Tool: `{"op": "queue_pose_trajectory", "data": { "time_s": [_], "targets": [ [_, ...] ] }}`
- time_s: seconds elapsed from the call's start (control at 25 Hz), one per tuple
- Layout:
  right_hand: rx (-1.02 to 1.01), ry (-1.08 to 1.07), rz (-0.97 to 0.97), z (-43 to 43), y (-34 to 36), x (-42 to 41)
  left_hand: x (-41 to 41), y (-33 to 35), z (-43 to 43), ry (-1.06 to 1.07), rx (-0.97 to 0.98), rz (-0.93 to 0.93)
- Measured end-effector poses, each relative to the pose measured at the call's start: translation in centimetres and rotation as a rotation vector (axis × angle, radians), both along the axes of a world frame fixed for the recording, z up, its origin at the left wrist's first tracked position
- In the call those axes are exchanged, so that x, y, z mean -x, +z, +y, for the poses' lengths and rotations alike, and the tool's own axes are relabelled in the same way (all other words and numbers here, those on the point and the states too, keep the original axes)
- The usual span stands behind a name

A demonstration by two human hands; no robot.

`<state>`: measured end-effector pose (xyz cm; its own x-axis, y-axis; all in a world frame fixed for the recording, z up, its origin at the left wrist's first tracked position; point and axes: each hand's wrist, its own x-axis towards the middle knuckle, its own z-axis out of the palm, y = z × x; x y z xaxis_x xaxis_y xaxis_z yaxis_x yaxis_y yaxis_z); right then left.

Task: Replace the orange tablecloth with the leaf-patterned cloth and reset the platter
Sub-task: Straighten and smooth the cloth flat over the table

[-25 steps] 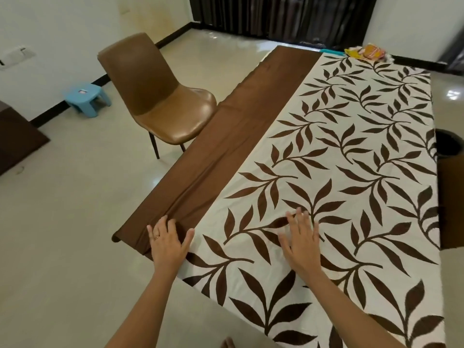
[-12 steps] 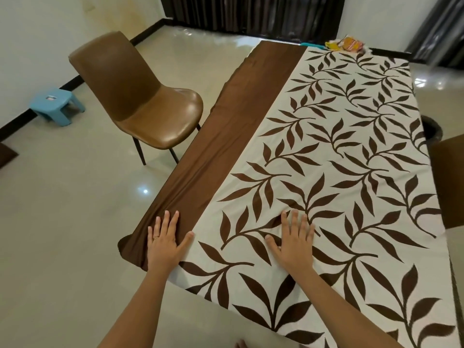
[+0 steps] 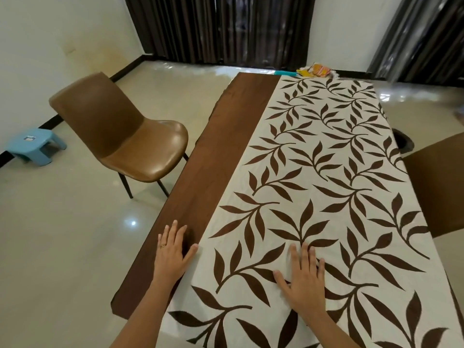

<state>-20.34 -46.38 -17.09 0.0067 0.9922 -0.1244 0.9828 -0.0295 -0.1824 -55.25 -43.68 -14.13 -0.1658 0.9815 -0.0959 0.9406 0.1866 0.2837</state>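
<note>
Left hand [image 3: 172,254] lies flat, fingers straight, on the brown border [image 3: 226,151] of the cream leaf-patterned cloth [image 3: 313,159]; right hand [image 3: 303,280] lies flat on its leaves. Brown leather chair [image 3: 125,136] stands on glossy floor [image 3: 62,234].

I am looking into a room with off-white walls [image 3: 50,33] and a glossy cream tiled floor [image 3: 62,247]. A dark skirting board [image 3: 125,71] runs along the foot of the left wall. Dark pleated curtains [image 3: 221,28] cover the far wall down to the floor, and a greyer set of drapes [image 3: 421,33] hangs at far right. A brown leather-look chair [image 3: 120,136] on thin black legs stands to my left. A small light-blue plastic stool [image 3: 35,145] sits near the left wall. A second brown chair back [image 3: 437,189] enters from the right edge. A bright spot of reflected light [image 3: 133,223] shows on the floor.
</note>
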Motion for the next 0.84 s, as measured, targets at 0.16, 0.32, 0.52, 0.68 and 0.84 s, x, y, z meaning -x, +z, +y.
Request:
{"op": "queue_pose_trajectory", "data": {
  "time_s": [0.16,0.32,0.52,0.68,0.84],
  "targets": [
    [-0.034,-0.026,0.006,0.6,-0.7,0.4,0.6,-1.1,4.3,-0.082,0.092,0.017],
    [-0.038,-0.029,-0.019,0.7,-0.8,0.7,1.6,-2.2,4.0,-0.013,0.092,0.041],
    [-0.066,-0.178,0.106,6.0,1.0,4.5,1.7,-1.6,3.5,0.011,0.053,0.043],
    [-0.066,-0.115,0.252,15.1,2.0,9.9,2.2,-0.6,8.8,-0.093,-0.126,0.024],
    [0.028,-0.118,0.098,20.7,0.6,16.3,4.2,-1.5,14.4,-0.312,0.035,0.053]
  ]
}}
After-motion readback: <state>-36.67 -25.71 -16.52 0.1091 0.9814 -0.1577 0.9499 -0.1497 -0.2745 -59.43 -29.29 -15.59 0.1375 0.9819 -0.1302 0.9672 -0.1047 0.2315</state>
